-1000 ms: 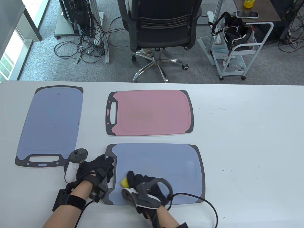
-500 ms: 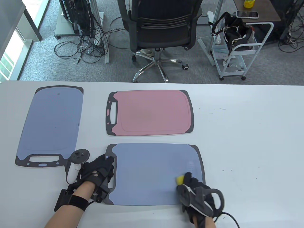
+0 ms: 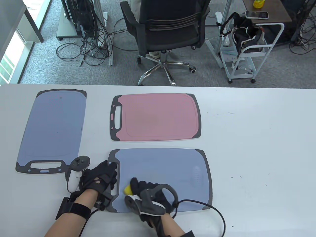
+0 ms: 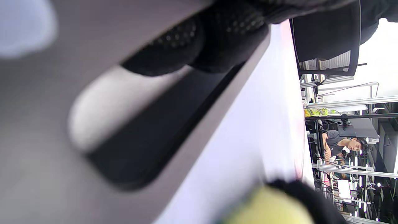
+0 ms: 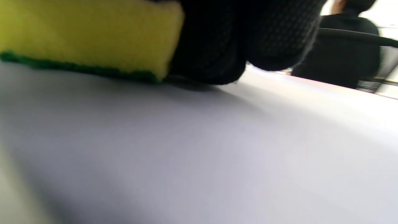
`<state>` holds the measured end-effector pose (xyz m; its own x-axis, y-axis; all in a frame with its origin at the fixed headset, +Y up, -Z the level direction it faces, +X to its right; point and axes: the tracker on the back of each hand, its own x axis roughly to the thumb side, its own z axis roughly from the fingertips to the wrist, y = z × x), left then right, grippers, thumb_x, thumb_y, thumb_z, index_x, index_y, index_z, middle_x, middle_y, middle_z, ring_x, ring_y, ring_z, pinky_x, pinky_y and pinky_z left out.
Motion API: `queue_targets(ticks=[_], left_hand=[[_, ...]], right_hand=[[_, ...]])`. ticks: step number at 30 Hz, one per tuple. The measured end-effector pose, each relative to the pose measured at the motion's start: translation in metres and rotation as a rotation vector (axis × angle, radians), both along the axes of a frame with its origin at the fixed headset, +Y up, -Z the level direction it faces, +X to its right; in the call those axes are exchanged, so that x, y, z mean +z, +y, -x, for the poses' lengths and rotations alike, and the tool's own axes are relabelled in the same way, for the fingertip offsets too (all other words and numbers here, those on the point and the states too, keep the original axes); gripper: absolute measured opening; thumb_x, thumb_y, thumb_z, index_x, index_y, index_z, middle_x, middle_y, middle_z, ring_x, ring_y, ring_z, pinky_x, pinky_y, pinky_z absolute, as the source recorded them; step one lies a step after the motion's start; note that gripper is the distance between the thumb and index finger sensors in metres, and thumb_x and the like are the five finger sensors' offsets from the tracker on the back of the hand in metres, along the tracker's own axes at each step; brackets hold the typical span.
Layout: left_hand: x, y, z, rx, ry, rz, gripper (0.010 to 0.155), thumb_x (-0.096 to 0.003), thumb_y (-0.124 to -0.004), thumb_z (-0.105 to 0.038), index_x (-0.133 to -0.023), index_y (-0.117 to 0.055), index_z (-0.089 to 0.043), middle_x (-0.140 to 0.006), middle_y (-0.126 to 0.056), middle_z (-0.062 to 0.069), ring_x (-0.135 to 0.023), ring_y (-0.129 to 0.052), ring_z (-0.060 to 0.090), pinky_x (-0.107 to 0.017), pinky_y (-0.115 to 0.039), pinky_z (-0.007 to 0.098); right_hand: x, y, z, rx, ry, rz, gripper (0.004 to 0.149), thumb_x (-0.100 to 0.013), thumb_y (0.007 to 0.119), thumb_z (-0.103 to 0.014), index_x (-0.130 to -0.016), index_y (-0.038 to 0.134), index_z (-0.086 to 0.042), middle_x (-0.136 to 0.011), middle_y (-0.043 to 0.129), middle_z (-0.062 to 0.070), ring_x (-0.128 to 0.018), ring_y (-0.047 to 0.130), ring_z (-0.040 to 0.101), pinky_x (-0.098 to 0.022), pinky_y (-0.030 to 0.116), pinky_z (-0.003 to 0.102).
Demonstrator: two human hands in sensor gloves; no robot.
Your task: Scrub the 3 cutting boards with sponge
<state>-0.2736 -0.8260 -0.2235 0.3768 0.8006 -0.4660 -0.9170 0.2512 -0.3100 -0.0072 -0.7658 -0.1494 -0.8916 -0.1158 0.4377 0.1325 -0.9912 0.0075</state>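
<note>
We are scrubbing the near blue board (image 3: 163, 177), the one closest to us on the table (image 3: 259, 153). Our right hand (image 3: 148, 195) holds the yellow sponge (image 3: 128, 189) with its fingers curled round it, and the sponge sits flat on that board near the handle end, green side down as the right wrist view shows. Our left hand (image 3: 100, 181) rests on the dark handle (image 3: 114, 182) of the same board to keep it from sliding; its fingers look bent over the handle edge, but we cannot tell for sure how tight they hold. We think this board is only partly done, since the sponge is on it now. The pink board (image 3: 155, 117) lies just behind it and the other blue board (image 3: 53, 128) lies off to the left, and nothing touches them. We cannot tell from here if they are clean, so they may be left to scrub. We can read no words or labels on the boards or the sponge.
</note>
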Motion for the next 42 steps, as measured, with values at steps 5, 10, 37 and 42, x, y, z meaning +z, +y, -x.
queue_targets(ticks=[5,10,37,42], left_hand=[[0.0,0.0,0.0,-0.001,0.004,-0.002,0.054,-0.0657,-0.066,-0.052,-0.101,-0.064,-0.012,-0.071,-0.09,-0.006,-0.04,-0.103,-0.002,-0.033,-0.099,0.024],[-0.001,-0.001,-0.002,-0.021,-0.001,-0.004,0.054,-0.0656,-0.065,-0.052,-0.101,-0.064,-0.012,-0.071,-0.089,-0.006,-0.041,-0.103,-0.002,-0.032,-0.099,0.025],[-0.002,-0.001,-0.001,-0.012,-0.014,0.005,0.054,-0.0638,-0.067,-0.052,-0.1,-0.065,-0.012,-0.071,-0.09,-0.005,-0.04,-0.104,0.0,-0.032,-0.099,0.026],[-0.002,-0.001,-0.002,-0.032,-0.012,-0.002,0.054,-0.0638,-0.067,-0.052,-0.1,-0.066,-0.012,-0.071,-0.09,-0.005,-0.04,-0.104,-0.001,-0.031,-0.099,0.025]], right_hand=[[0.011,-0.012,-0.15,-0.056,-0.442,0.042,0.071,-0.048,0.07,-0.057,-0.103,0.065,-0.012,-0.073,0.085,0.009,-0.047,0.093,0.018,-0.041,0.082,0.041],[0.018,-0.017,-0.206,-0.131,-0.643,0.102,0.072,-0.05,0.072,-0.054,-0.103,0.065,-0.006,-0.073,0.085,0.013,-0.046,0.093,0.021,-0.041,0.081,0.044],[0.018,-0.015,-0.188,-0.092,-0.53,0.102,0.072,-0.048,0.071,-0.057,-0.105,0.062,-0.014,-0.075,0.082,0.008,-0.048,0.092,0.018,-0.042,0.081,0.042],[0.018,-0.016,-0.194,-0.097,-0.548,0.063,0.072,-0.049,0.072,-0.053,-0.102,0.064,-0.004,-0.072,0.085,0.013,-0.046,0.093,0.021,-0.041,0.081,0.044]])
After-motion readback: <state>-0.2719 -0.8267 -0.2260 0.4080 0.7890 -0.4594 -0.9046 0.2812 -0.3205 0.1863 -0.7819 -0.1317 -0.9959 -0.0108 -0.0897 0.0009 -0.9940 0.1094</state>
